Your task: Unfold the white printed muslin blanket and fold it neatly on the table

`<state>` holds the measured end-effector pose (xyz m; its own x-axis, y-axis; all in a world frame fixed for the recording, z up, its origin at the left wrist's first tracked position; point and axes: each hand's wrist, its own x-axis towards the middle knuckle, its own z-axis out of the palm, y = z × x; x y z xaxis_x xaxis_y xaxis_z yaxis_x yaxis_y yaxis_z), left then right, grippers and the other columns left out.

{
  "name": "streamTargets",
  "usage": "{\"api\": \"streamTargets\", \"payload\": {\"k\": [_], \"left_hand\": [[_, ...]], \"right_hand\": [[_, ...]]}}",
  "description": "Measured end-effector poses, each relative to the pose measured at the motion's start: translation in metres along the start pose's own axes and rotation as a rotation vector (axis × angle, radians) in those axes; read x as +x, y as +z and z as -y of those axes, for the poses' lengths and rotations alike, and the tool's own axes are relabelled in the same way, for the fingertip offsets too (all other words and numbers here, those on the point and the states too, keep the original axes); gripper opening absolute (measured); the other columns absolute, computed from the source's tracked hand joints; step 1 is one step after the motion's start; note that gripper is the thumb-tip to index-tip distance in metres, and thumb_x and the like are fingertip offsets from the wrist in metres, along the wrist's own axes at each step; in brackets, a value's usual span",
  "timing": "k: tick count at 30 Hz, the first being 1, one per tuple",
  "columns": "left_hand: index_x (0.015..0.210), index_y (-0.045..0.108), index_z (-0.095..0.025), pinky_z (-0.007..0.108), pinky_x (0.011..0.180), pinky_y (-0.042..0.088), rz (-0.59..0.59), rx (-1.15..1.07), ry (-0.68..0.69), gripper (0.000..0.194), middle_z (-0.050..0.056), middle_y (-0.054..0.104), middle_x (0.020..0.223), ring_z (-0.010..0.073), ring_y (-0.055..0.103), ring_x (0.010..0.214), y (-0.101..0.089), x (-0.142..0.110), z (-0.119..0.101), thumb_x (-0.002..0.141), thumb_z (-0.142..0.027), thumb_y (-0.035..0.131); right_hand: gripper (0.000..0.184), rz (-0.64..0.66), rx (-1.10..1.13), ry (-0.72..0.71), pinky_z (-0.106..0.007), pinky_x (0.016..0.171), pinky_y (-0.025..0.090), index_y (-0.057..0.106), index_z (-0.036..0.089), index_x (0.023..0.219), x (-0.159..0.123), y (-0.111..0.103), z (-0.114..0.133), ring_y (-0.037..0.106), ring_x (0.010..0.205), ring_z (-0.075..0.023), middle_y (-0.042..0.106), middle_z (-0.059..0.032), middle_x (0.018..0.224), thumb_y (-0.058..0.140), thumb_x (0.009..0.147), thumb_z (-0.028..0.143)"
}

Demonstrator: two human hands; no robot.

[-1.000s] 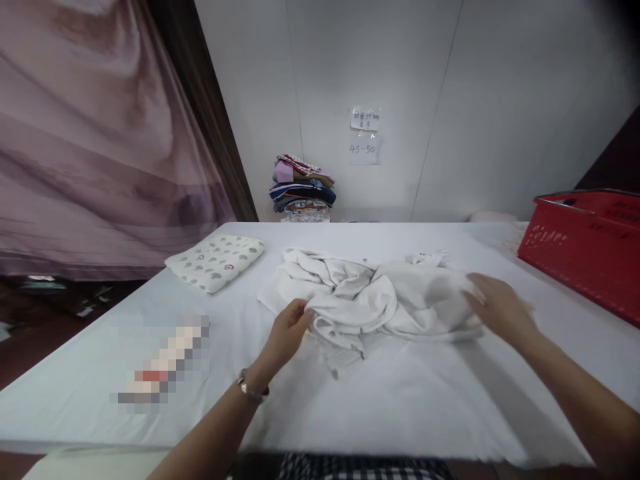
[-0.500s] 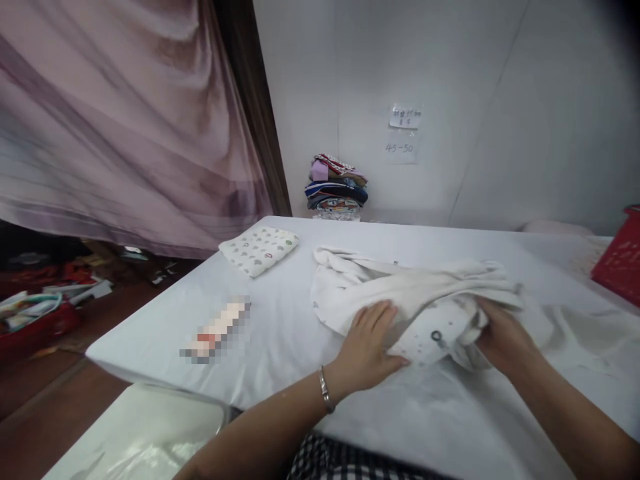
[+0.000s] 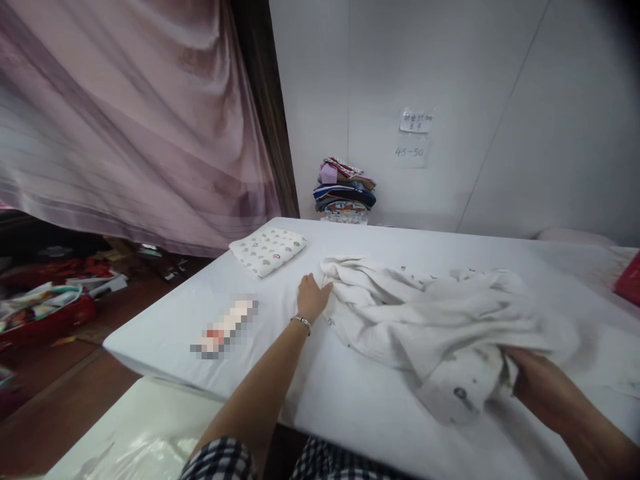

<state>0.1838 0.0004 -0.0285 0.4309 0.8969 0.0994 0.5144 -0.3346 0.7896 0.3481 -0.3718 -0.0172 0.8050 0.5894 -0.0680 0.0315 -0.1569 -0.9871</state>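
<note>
A crumpled white cloth (image 3: 440, 313) with small dark prints lies spread across the white table (image 3: 350, 400). My left hand (image 3: 311, 298), a bracelet on its wrist, rests at the cloth's left edge with its fingers closed on the fabric. My right hand (image 3: 537, 377) is at the cloth's near right side, partly under the fabric, its fingers curled around a fold.
A folded white cloth with printed hearts (image 3: 269, 249) lies at the table's far left. A blurred-out object (image 3: 225, 327) sits near the left edge. Stacked folded clothes (image 3: 345, 190) stand against the wall. A red basket corner (image 3: 629, 280) shows at right. A pink curtain (image 3: 125, 120) hangs left.
My left hand moved from the cloth's near middle to its far left edge. The right hand drew the cloth's right side toward me, and the cloth now lies more spread out.
</note>
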Motion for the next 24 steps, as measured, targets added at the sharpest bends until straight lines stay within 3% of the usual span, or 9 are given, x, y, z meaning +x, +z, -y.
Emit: {"api": "streamTargets", "payload": {"k": [2, 5, 7, 10, 13, 15, 20, 22, 24], "left_hand": [[0.1, 0.057, -0.009, 0.047, 0.092, 0.038, 0.053, -0.111, -0.087, 0.045, 0.023, 0.058, 0.115, 0.0373, 0.047, 0.116, 0.004, 0.012, 0.001, 0.066, -0.036, 0.068], [0.078, 0.062, -0.011, 0.037, 0.073, 0.047, 0.105, -0.253, -0.08, 0.024, 0.012, 0.067, 0.081, 0.0279, 0.063, 0.085, 0.005, 0.021, -0.009, 0.069, -0.032, 0.064], [0.083, 0.061, -0.011, 0.033, 0.068, 0.049, 0.055, -0.37, -0.045, 0.023, 0.008, 0.066, 0.079, 0.0205, 0.063, 0.077, -0.006, 0.03, -0.022, 0.074, -0.032, 0.056], [0.104, 0.053, -0.014, 0.029, 0.078, 0.047, -0.161, -0.518, 0.042, 0.03, 0.007, 0.063, 0.097, 0.0141, 0.059, 0.086, -0.039, 0.043, -0.045, 0.081, -0.032, 0.043], [0.105, 0.051, -0.018, 0.029, 0.089, 0.042, -0.502, -0.624, 0.351, 0.028, 0.005, 0.059, 0.103, 0.0137, 0.055, 0.097, -0.067, 0.039, -0.065, 0.08, -0.029, 0.047], [0.1, 0.054, -0.019, 0.032, 0.094, 0.039, -0.523, -0.478, 0.606, 0.024, 0.005, 0.059, 0.103, 0.0163, 0.053, 0.102, -0.069, 0.019, -0.073, 0.078, -0.025, 0.051], [0.096, 0.056, -0.022, 0.042, 0.102, 0.03, 0.176, 0.057, 1.058, 0.03, 0.005, 0.06, 0.098, 0.0214, 0.048, 0.11, -0.027, -0.065, -0.071, 0.071, -0.01, 0.045], [0.088, 0.057, -0.023, 0.042, 0.099, 0.031, 0.52, 0.218, 1.235, 0.028, 0.004, 0.061, 0.089, 0.0217, 0.052, 0.102, -0.006, -0.096, -0.064, 0.065, -0.011, 0.048], [0.08, 0.057, -0.022, 0.04, 0.092, 0.036, 0.716, 0.292, 1.35, 0.021, 0.005, 0.061, 0.081, 0.0213, 0.055, 0.09, 0.012, -0.118, -0.056, 0.062, -0.015, 0.052]], "right_hand": [[0.052, 0.138, -0.072, 0.032, -0.048, 0.093, 0.045, 0.064, 0.024, 0.113, -0.005, 0.006, -0.002, 0.058, 0.105, -0.033, 0.063, -0.0099, 0.114, 0.064, 0.069, 0.052], [0.055, 0.336, -0.151, 0.007, -0.049, 0.104, 0.029, 0.066, 0.02, 0.109, -0.01, 0.018, -0.004, 0.049, 0.117, -0.0332, 0.062, -0.0126, 0.116, 0.068, 0.065, 0.053], [0.054, 0.389, -0.161, 0.022, -0.049, 0.106, 0.024, 0.066, 0.019, 0.109, -0.011, 0.025, -0.007, 0.046, 0.12, -0.0322, 0.06, -0.0131, 0.118, 0.063, 0.069, 0.056], [0.053, 0.387, -0.145, 0.043, -0.046, 0.107, 0.024, 0.066, 0.018, 0.108, -0.01, 0.031, -0.014, 0.044, 0.122, -0.0302, 0.059, -0.0126, 0.121, 0.06, 0.072, 0.056], [0.052, 0.377, -0.184, 0.015, -0.047, 0.104, 0.029, 0.067, 0.017, 0.107, -0.011, 0.039, -0.011, 0.046, 0.119, -0.0317, 0.06, -0.0126, 0.119, 0.063, 0.069, 0.052], [0.044, 0.422, -0.243, -0.045, -0.047, 0.103, 0.03, 0.068, 0.018, 0.105, -0.012, 0.046, -0.004, 0.049, 0.116, -0.0321, 0.063, -0.0116, 0.114, 0.064, 0.07, 0.046], [0.03, 0.504, -0.288, -0.138, -0.043, 0.101, 0.035, 0.07, 0.022, 0.1, -0.012, 0.06, 0.009, 0.055, 0.107, -0.0298, 0.068, -0.0074, 0.103, 0.058, 0.074, 0.032], [0.031, 0.501, -0.288, -0.131, -0.042, 0.101, 0.035, 0.07, 0.021, 0.101, -0.011, 0.06, 0.008, 0.055, 0.107, -0.0297, 0.067, -0.0075, 0.104, 0.057, 0.075, 0.032], [0.031, 0.522, -0.281, -0.124, -0.042, 0.101, 0.035, 0.069, 0.021, 0.101, -0.01, 0.058, 0.005, 0.054, 0.108, -0.0297, 0.067, -0.0076, 0.106, 0.056, 0.075, 0.03]]}}
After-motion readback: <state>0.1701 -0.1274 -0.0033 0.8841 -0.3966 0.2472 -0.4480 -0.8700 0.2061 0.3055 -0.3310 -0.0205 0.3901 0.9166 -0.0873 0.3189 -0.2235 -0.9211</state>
